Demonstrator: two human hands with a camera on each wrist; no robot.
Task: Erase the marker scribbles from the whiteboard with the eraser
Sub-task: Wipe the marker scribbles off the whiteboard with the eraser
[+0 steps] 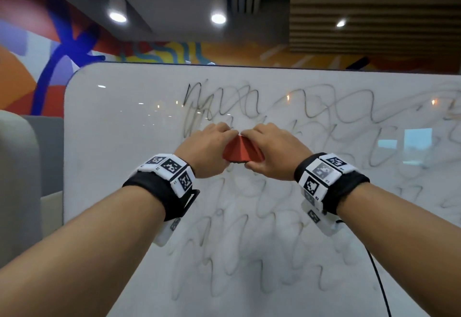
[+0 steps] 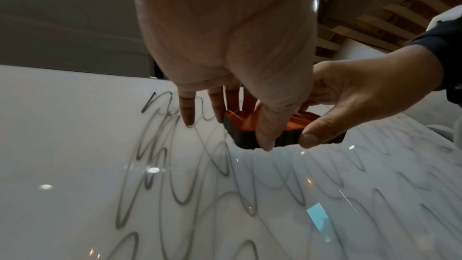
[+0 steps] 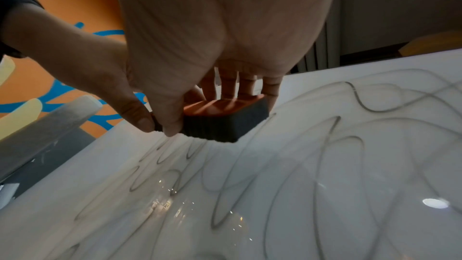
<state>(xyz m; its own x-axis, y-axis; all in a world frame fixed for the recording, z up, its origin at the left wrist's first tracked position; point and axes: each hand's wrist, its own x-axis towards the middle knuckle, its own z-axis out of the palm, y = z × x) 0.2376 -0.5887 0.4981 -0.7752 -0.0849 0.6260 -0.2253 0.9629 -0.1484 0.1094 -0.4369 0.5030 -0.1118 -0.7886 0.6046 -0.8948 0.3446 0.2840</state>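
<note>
A white whiteboard [image 1: 112,142] stands upright in front of me. Grey marker scribbles [image 1: 224,99] loop across its middle and right side. Both hands hold one eraser [image 1: 243,152] with a red-orange back and a dark felt pad. My left hand [image 1: 207,147] grips its left end and my right hand [image 1: 272,152] grips its right end. In the left wrist view the eraser [image 2: 243,124] sits between fingers above and thumbs below, with its felt facing the scribbles [image 2: 155,145]. The right wrist view shows the eraser [image 3: 222,124] close against the board [image 3: 325,205]. Whether it touches, I cannot tell.
A grey padded seat [image 1: 20,179] stands left of the board's rounded edge. Behind the board is a wall with a colourful mural [image 1: 50,67]. A black cable [image 1: 379,279] hangs from my right wrist across the board's lower right.
</note>
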